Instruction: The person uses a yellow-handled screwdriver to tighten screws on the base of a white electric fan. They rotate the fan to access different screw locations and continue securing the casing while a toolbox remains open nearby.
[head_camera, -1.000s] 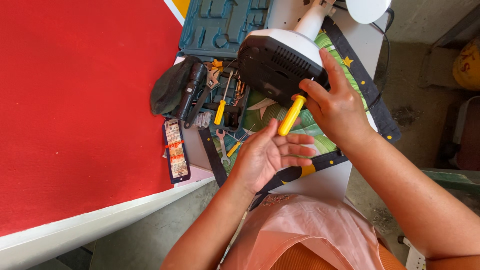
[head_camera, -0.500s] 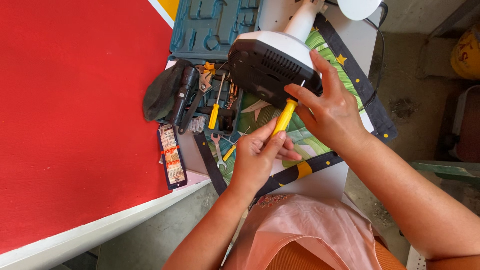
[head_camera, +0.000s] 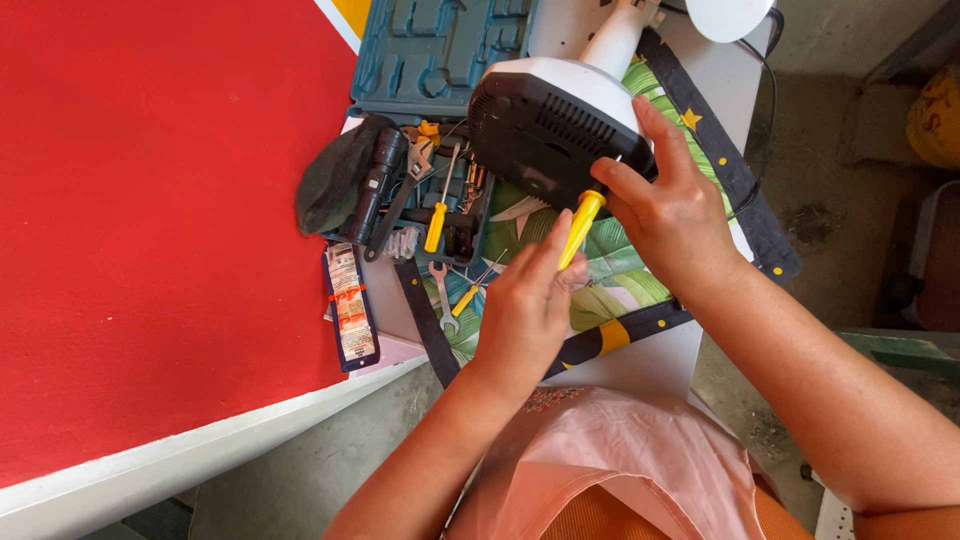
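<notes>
While the right hand (head_camera: 680, 215) lies against the side of the black and white appliance base (head_camera: 555, 125), its fingers are closed around the top of the yellow screwdriver (head_camera: 580, 228), which stands tilted with its tip toward the black underside of the base. The left hand (head_camera: 525, 305) is just below, with its fingers curled around the lower end of the same yellow handle, so both hands grip this tool together. The base lies on its side on a cloth with green leaf print (head_camera: 620, 280) and a dark border, which covers the white surface (head_camera: 640, 365). To the left of the base an open teal tool case (head_camera: 430, 50) holds a second small screwdriver with yellow handle (head_camera: 437, 225), a black flashlight (head_camera: 378, 185) and some wrenches. A dark cloth pouch (head_camera: 330, 185) lies at the left edge of the case. A flat packet with printed label (head_camera: 350, 305) rests near it, beside a big red panel (head_camera: 150, 200). A small spanner (head_camera: 445, 300) lies on the leaf cloth, near the left hand.
</notes>
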